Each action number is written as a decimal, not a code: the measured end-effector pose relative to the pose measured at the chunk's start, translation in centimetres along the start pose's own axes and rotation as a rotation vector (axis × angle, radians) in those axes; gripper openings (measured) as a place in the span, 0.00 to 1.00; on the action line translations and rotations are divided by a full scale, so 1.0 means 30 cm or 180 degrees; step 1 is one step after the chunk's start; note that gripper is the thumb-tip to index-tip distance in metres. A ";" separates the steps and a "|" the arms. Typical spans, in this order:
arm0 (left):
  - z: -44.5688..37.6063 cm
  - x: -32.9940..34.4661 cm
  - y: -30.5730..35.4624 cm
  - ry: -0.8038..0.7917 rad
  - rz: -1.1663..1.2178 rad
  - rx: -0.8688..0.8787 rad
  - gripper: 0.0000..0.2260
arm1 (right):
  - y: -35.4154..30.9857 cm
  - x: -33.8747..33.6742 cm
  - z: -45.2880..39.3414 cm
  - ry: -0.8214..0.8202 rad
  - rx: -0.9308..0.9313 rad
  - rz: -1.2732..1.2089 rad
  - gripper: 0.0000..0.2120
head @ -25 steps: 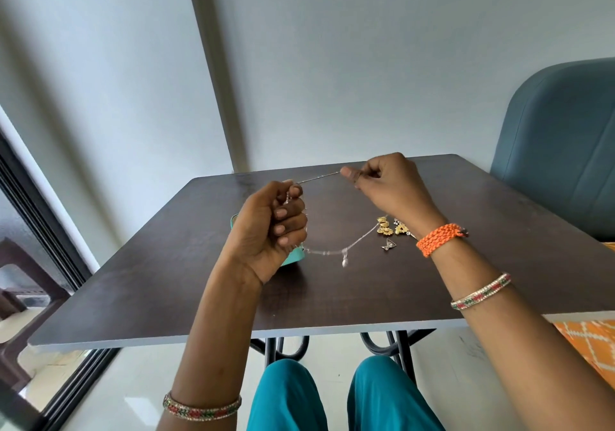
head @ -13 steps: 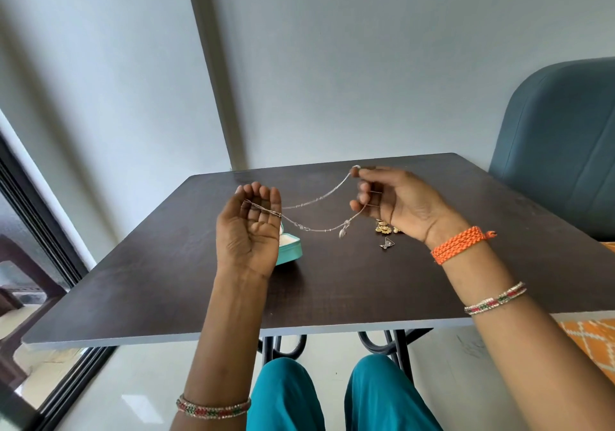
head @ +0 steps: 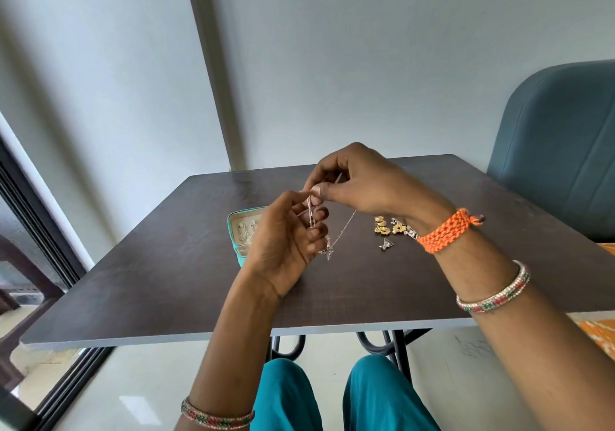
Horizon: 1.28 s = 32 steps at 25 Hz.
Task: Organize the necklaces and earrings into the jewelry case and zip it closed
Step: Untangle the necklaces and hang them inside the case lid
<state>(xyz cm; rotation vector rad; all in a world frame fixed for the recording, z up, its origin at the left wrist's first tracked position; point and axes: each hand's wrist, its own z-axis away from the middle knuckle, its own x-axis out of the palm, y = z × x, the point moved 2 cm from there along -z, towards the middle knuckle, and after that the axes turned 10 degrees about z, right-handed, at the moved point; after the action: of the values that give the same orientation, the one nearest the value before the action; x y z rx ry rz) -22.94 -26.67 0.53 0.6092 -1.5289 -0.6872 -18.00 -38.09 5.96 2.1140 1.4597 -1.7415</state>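
A dark brown, wood-grain square table [head: 166, 297] with a pale edge fills the middle of the head view, with a blue-grey upholstered chair back [head: 559, 151] standing at its far right corner. Above the tabletop, the left hand [head: 286, 247] is raised palm-up with its fingers curled loosely inward, and a thin silver chain necklace [head: 346, 226] is looped round those fingers, its small pendant hanging just below the hand. The right hand [head: 359, 181], wearing a braided orange wristband [head: 444, 231] and a beaded bangle further up the forearm, hovers just above the left and pinches the upper part of the same chain between thumb and forefinger, so both hands hold the necklace clear of the table. Behind the left hand, partly hidden by it, a small teal zip-around jewelry case [head: 241, 227] lies open on the table with a pale lining and what look like a few pieces already in it. To the right of the hands, near the right wrist, a cluster of gold and silver earrings [head: 389, 229] rests on the tabletop, apart from the case.
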 end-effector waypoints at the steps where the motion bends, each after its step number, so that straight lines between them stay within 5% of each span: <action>1: 0.004 0.001 0.003 0.0027 -0.0047 -0.0027 0.07 | 0.007 0.001 0.000 0.0102 0.0000 -0.0030 0.06; 8: 0.028 0.003 0.021 -0.0446 0.0050 -0.0150 0.08 | 0.031 0.038 0.014 0.0505 0.0371 -0.0910 0.03; 18: 0.043 -0.010 0.007 -0.0827 0.0079 -0.0113 0.16 | 0.061 0.084 0.048 -0.0571 0.0939 -0.2631 0.05; 21: 0.039 0.002 0.017 -0.0655 0.0129 -0.0027 0.12 | 0.065 0.086 0.060 -0.0842 0.0892 -0.3052 0.08; 26: 0.015 -0.002 0.039 0.0080 -0.0111 0.0031 0.07 | 0.073 0.088 0.064 -0.1089 0.0811 -0.2645 0.12; 32: 0.007 -0.041 0.061 0.0458 0.0261 0.0538 0.09 | 0.090 0.078 0.055 -0.0550 0.0893 -0.2998 0.04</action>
<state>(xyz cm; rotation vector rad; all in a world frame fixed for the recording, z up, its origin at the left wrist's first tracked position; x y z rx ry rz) -23.03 -24.52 1.03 0.7037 -1.4777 -0.4451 -17.61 -39.06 2.18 1.3312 2.5065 -2.4182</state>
